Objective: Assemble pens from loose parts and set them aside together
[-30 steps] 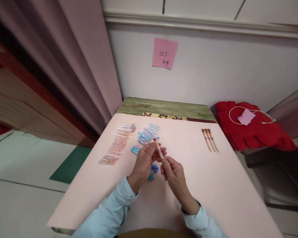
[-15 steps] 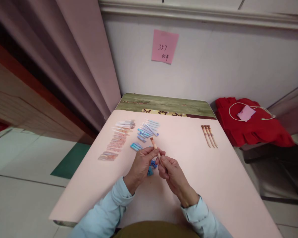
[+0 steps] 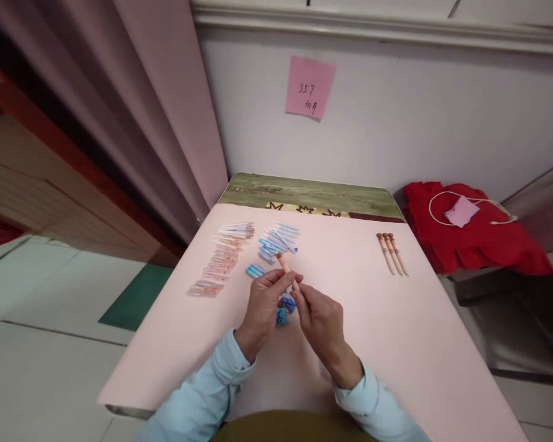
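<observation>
Both my hands meet over the middle of the pink table (image 3: 396, 344), pinching one pen (image 3: 285, 267) with an orange-brown cap that points away from me. My left hand (image 3: 263, 305) grips its upper part with fingers closed. My right hand (image 3: 317, 318) pinches the lower end, fingers closed too. Small blue caps (image 3: 283, 310) lie on the table just under my hands. Beyond my fingers are a heap of blue pen parts (image 3: 275, 241) and a row of pink pen parts (image 3: 220, 264).
Three assembled brown pens (image 3: 392, 253) lie side by side at the right of the table. A red cloth (image 3: 479, 242) with a white cable sits off the right edge. A pink note (image 3: 309, 87) is stuck on the wall behind. A curtain hangs at left.
My two hands have drawn closer together along the pen, so less of its barrel shows between them. The view has shifted slightly.
</observation>
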Demonstrator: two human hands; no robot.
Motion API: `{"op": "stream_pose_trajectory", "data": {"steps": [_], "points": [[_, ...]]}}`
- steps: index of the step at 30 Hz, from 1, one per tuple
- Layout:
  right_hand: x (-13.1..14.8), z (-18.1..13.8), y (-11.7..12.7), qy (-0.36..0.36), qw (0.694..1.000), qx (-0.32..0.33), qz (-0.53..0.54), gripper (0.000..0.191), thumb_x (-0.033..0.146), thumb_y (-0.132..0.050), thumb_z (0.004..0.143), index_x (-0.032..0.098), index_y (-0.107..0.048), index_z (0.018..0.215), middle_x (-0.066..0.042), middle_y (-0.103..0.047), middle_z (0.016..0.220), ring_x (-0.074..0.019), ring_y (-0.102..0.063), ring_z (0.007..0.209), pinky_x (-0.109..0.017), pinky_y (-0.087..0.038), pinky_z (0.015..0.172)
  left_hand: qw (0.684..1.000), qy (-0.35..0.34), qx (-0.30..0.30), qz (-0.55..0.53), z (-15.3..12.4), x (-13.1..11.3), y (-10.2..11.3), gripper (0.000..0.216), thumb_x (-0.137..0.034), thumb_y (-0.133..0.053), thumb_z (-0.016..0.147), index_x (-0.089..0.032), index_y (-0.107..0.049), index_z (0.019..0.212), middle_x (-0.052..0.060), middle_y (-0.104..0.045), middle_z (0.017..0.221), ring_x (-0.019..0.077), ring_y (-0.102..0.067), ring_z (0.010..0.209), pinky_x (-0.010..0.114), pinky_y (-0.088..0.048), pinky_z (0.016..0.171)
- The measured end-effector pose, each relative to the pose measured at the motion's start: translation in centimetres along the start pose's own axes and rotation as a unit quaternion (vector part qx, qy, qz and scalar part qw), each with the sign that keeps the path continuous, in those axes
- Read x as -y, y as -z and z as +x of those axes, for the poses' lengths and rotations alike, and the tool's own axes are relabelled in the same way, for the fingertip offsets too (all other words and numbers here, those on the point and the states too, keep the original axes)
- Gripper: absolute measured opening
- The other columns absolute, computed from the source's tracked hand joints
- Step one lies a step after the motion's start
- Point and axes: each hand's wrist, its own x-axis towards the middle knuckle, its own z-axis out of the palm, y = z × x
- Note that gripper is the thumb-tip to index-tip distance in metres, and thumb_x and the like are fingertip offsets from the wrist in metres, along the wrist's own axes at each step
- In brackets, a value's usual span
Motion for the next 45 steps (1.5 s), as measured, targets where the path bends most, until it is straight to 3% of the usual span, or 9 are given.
{"op": "stream_pose_trajectory", "data": {"steps": [5, 13, 16, 20, 24, 27, 31, 36, 45], "points": [[0.8, -0.1, 0.1, -0.067, 0.979, 0.064, 0.183, 0.037, 0.044, -0.046, 0.099, 0.019, -0.068, 0.081, 0.000, -0.059, 0.059, -0.0115, -0.051, 0.052, -0.023, -0.036, 0.054, 0.998, 0.028, 0.047, -0.010, -0.2, -0.3, 0.4, 0.024, -0.038, -0.075, 0.076, -0.015, -0.077, 0.082, 0.003, -0.063, 0.062, 0.0102, -0.053, 0.049, 0.024, -0.043, 0.050], [1.4, 0.3, 0.5, -0.288, 0.750, 0.181, 0.567, 0.044, 0.059, -0.067, 0.082, 0.016, -0.062, 0.073, 0.010, -0.034, 0.044, -0.0044, -0.017, 0.040, -0.023, -0.012, 0.044, 0.997, 0.023, 0.067, -0.034, -0.5, -1.1, 0.0, 0.022, -0.036, -0.077, 0.073, -0.014, -0.077, 0.076, 0.007, -0.071, 0.071, 0.0150, -0.061, 0.061, 0.030, -0.051, 0.066], [1.5, 0.0, -0.1, -0.314, 0.707, 0.189, 0.605, 0.045, 0.061, -0.069, 0.080, 0.017, -0.061, 0.073, 0.011, -0.032, 0.045, -0.0035, -0.016, 0.039, -0.022, -0.014, 0.044, 0.997, 0.024, 0.065, -0.037, -0.6, -0.7, -0.1, 0.023, -0.036, -0.078, 0.073, -0.014, -0.076, 0.076, 0.007, -0.069, 0.067, 0.0184, -0.066, 0.071, 0.031, -0.052, 0.073], [0.7, 0.3, -0.3, -0.266, 0.783, 0.201, 0.525, 0.054, 0.069, -0.058, 0.083, 0.016, -0.066, 0.079, 0.004, -0.051, 0.049, -0.0073, -0.040, 0.039, -0.022, -0.031, 0.046, 0.996, 0.051, 0.063, -0.042, -0.4, -0.9, 0.3, 0.026, -0.040, -0.074, 0.078, -0.014, -0.072, 0.079, 0.002, -0.062, 0.058, 0.0139, -0.058, 0.051, 0.027, -0.047, 0.051], [-2.1, 1.1, 0.7, -0.263, 0.863, 0.173, 0.396, 0.066, 0.072, -0.043, 0.088, 0.013, -0.072, 0.092, -0.007, -0.070, 0.069, -0.0155, -0.063, 0.056, -0.026, -0.044, 0.055, 0.998, -0.040, -0.019, -0.045, 0.2, -3.1, 2.6, 0.023, -0.038, -0.074, 0.079, -0.015, -0.069, 0.084, 0.002, -0.068, 0.077, 0.0165, -0.066, 0.067, 0.031, -0.055, 0.067], [-4.6, 1.2, 1.1, -0.244, 0.929, 0.082, 0.264, 0.048, 0.060, -0.058, 0.085, 0.015, -0.072, 0.092, -0.004, -0.068, 0.067, -0.0154, -0.061, 0.058, -0.026, -0.045, 0.058, 0.994, -0.077, -0.076, -0.011, 0.5, -4.7, 5.2, 0.031, -0.042, -0.074, 0.079, -0.015, -0.070, 0.094, 0.001, -0.065, 0.074, 0.0138, -0.064, 0.062, 0.031, -0.055, 0.066], [-5.6, 0.7, 0.3, -0.152, 0.983, 0.080, 0.069, 0.025, 0.041, -0.061, 0.086, 0.020, -0.075, 0.084, -0.002, -0.068, 0.068, -0.0157, -0.059, 0.060, -0.026, -0.043, 0.058, 0.988, -0.083, -0.132, -0.004, 0.4, -5.1, 7.4, 0.033, -0.042, -0.075, 0.077, -0.014, -0.071, 0.095, 0.001, -0.065, 0.074, 0.0102, -0.059, 0.059, 0.025, -0.051, 0.059], [-3.4, 0.3, -1.2, -0.079, 0.988, 0.115, 0.062, 0.016, 0.031, -0.062, 0.085, 0.022, -0.076, 0.084, -0.004, -0.072, 0.077, -0.0160, -0.061, 0.065, -0.026, -0.044, 0.060, 0.995, -0.011, -0.094, -0.032, -0.2, -3.3, 6.1, 0.031, -0.043, -0.074, 0.077, -0.013, -0.072, 0.088, 0.003, -0.064, 0.070, 0.0103, -0.055, 0.057, 0.023, -0.044, 0.052], [1.1, 2.7, 0.3, -0.199, 0.912, 0.072, 0.351, 0.036, 0.052, -0.066, 0.082, 0.017, -0.073, 0.084, 0.000, -0.061, 0.066, -0.0109, -0.048, 0.055, -0.025, -0.042, 0.054, 0.985, 0.103, 0.080, -0.109, -2.6, -2.0, 1.5, 0.029, -0.031, -0.066, 0.082, -0.013, -0.066, 0.103, 0.005, -0.067, 0.075, 0.0083, -0.049, 0.054, 0.021, -0.035, 0.051]]}}
